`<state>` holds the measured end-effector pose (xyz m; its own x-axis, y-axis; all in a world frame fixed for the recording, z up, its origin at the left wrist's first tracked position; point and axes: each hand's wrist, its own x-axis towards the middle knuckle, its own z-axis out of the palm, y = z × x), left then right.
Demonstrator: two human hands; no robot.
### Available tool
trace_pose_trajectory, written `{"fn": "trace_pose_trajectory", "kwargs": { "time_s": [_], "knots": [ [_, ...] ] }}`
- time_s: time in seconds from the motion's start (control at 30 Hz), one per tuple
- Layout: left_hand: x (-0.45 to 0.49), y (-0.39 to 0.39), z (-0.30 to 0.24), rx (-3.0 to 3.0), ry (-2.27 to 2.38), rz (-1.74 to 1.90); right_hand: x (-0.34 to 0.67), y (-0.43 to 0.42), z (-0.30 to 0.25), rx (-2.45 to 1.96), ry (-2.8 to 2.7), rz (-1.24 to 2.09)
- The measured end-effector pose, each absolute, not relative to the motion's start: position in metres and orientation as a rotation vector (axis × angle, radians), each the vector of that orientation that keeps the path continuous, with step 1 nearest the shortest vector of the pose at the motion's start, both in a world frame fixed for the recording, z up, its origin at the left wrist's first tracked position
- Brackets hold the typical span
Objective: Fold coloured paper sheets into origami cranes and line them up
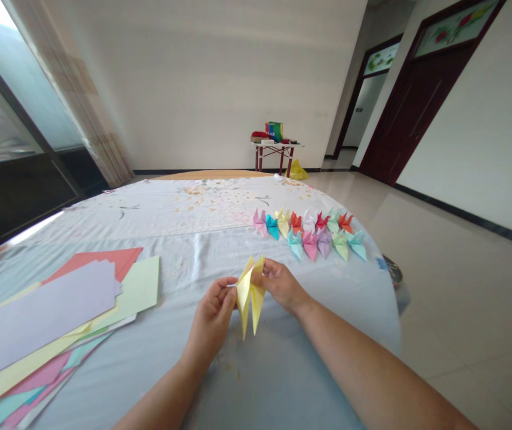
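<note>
Left hand (216,303): nearly closed, pinches yellow paper (244,294)
Right hand (280,285): same, at other side
Coloured sheets (50,310): left of hands

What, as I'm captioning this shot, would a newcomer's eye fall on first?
Probably the folded yellow paper held in the left hand and right hand, near the middle of the picture. Then come two rows of colourful paper birds on the cloth's right and the loose pile of coloured sheets on its left.
</note>
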<state>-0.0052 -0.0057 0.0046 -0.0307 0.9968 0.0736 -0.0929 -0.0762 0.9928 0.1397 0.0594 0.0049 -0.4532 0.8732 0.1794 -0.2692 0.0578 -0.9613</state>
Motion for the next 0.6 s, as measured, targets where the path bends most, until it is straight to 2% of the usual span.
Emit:
{"fn": "trace_pose_trajectory", "kwargs": {
  "time_s": [0.6],
  "knots": [
    [-0.0079,-0.0057,0.0078,1.346,1.336,1.277,0.1406,0.0620,0.0014,-0.650,-1.371,1.505]
  ]
}}
